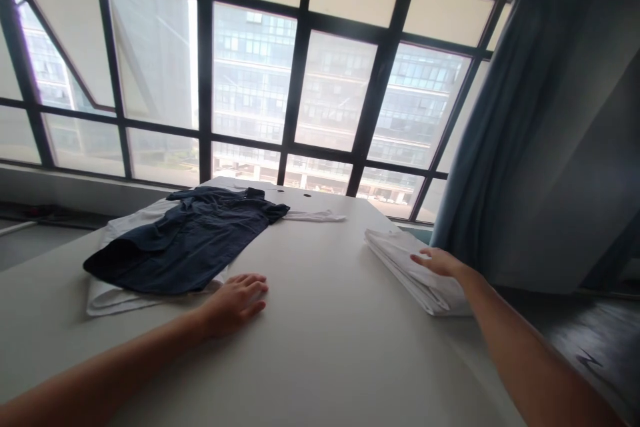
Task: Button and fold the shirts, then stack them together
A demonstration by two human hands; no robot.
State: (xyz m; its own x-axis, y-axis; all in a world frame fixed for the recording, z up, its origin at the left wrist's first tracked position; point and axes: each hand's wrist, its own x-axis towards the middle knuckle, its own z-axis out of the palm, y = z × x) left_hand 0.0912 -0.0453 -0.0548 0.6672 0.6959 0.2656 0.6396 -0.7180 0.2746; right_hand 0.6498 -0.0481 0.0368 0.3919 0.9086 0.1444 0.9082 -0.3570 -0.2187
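Observation:
My left hand (pixel 239 303) lies on the white table (pixel 320 320) with its fingers loosely spread, at the lower right corner of the laid-out clothes. Beside it a dark navy shirt (pixel 193 240) is spread out on top of a white garment (pixel 113 300), whose one sleeve (pixel 317 216) sticks out to the right. Over at the table's right edge, my right hand (pixel 437 261) is on or just above a folded stack of white cloth (pixel 400 260). Its fingers are apart, and whether they press on the cloth I cannot tell.
A wide window with dark frames (pixel 295 80) stands behind the table, one pane tilted at the left. A blue-grey curtain (pixel 505 133) hangs at the right. Two dark round holes sit near the table's far edge. A pale, blurred surface (pixel 600 347) is at lower right.

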